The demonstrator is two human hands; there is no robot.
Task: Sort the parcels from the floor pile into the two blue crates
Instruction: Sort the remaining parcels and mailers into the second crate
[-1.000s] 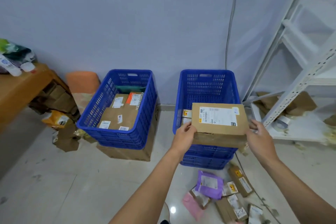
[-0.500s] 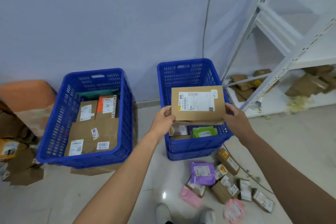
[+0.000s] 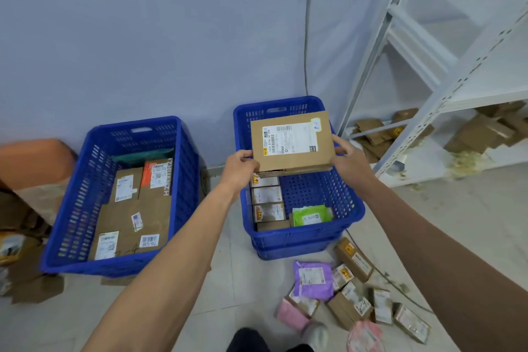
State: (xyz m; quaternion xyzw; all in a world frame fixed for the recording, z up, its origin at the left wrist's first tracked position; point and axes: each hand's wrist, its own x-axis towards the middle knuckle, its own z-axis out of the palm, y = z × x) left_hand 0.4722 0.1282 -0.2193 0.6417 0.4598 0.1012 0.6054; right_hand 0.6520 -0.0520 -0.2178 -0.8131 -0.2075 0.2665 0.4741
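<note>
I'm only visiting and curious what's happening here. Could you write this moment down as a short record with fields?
Held item: cardboard box with a white label, above the right crate
Left hand: grips the box's left edge
Right hand: grips the box's right edge
Right crate: small boxes along its left side, green packet near the front
Left crate: large flat cardboard parcels
Floor pile: bags and boxes mixed, in front of the right crate

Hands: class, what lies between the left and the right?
A labelled cardboard parcel, which the left hand and right hand hold by its ends; head view.
</note>
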